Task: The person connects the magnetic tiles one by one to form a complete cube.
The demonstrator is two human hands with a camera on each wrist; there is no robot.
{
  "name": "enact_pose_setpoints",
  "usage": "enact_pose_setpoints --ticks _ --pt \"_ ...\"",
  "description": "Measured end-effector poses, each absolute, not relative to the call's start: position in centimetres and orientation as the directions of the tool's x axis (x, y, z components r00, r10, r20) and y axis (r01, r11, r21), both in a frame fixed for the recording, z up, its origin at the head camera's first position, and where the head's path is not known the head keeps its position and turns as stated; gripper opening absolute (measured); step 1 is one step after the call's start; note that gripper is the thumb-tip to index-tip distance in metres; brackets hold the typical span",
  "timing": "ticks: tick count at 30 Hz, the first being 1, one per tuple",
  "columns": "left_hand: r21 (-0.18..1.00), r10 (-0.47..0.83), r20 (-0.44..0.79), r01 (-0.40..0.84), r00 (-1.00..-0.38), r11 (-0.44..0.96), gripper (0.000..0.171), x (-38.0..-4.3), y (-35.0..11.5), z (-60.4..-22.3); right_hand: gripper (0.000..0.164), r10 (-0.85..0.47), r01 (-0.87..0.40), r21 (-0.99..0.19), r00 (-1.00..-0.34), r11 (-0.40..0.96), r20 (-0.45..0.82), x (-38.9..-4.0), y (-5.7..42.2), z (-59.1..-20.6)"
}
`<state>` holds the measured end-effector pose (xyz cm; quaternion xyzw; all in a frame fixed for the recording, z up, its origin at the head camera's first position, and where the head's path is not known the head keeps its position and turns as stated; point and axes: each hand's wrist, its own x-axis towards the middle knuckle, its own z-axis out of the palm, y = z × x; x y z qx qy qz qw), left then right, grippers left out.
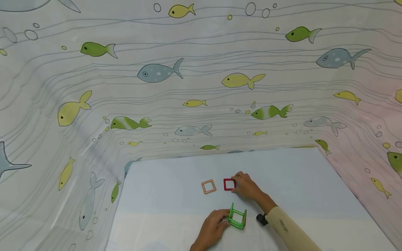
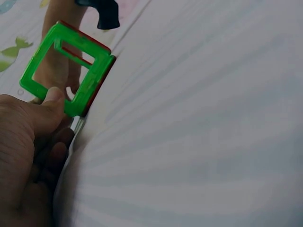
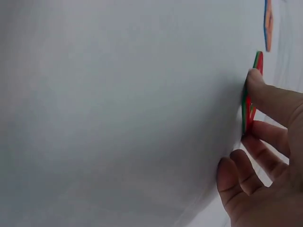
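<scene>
In the head view, my left hand point(image 1: 209, 229) holds a small structure of green square frame tiles point(image 1: 235, 223) low over the front of the white table. The left wrist view shows the thumb of that hand point(image 2: 21, 127) pressed on a green frame point(image 2: 84, 41) with red along its edges. Farther back, my right hand point(image 1: 247, 188) pinches the right side of a red square frame tile point(image 1: 225, 184) lying on the table. Seen from the right wrist, thumb and fingers grip this red tile point(image 3: 248, 111), which has a green underside.
An orange square frame tile point(image 1: 203, 188) lies flat just left of the red one. A black device point(image 1: 261, 219) is on the right wrist. The white tabletop point(image 1: 163, 188) meets fish-patterned cloth point(image 1: 201, 118) at its back and sides.
</scene>
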<state>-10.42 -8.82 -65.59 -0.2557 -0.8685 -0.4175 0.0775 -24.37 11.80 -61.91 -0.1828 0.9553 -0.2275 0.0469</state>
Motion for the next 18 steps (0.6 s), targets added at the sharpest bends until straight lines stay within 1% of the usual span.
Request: enact_pose_setpoints --ticks 3,8,11,13,16,18 --pt "0.681 0.381 0.347 0.509 -0.857 0.526 0.026 -10.4 -8.7 -65.5 0.056 -0.346 -0.29 -0.481 -0.938 0.827 -0.029 -24.5 12.0 -62.1" --pt "0.679 0.381 0.35 0.512 -0.856 0.526 0.027 -10.4 -8.6 -65.5 0.052 -0.323 -0.211 -0.619 -0.944 0.757 -0.073 -24.2 12.5 -62.0" --pt "0.681 0.377 0.35 0.51 -0.857 0.526 0.026 -10.4 -8.6 -65.5 0.041 -0.31 -0.175 -0.696 -0.948 0.696 -0.071 -23.8 13.2 -62.0" --pt "0.684 0.375 0.35 0.508 -0.858 0.524 0.026 -10.4 -8.6 -65.5 0.032 -0.278 -0.142 -0.743 -0.959 0.654 -0.061 -23.6 13.8 -62.1" --pt "0.691 0.373 0.343 0.5 -0.862 0.521 0.026 -10.5 -8.6 -65.5 0.022 -0.224 -0.109 -0.785 -0.974 0.61 -0.039 -23.1 14.6 -62.5" --pt "0.694 0.371 0.342 0.498 -0.864 0.521 0.026 -10.5 -8.6 -65.5 0.019 -0.19 -0.09 -0.799 -0.981 0.594 -0.031 -22.7 15.1 -62.7"
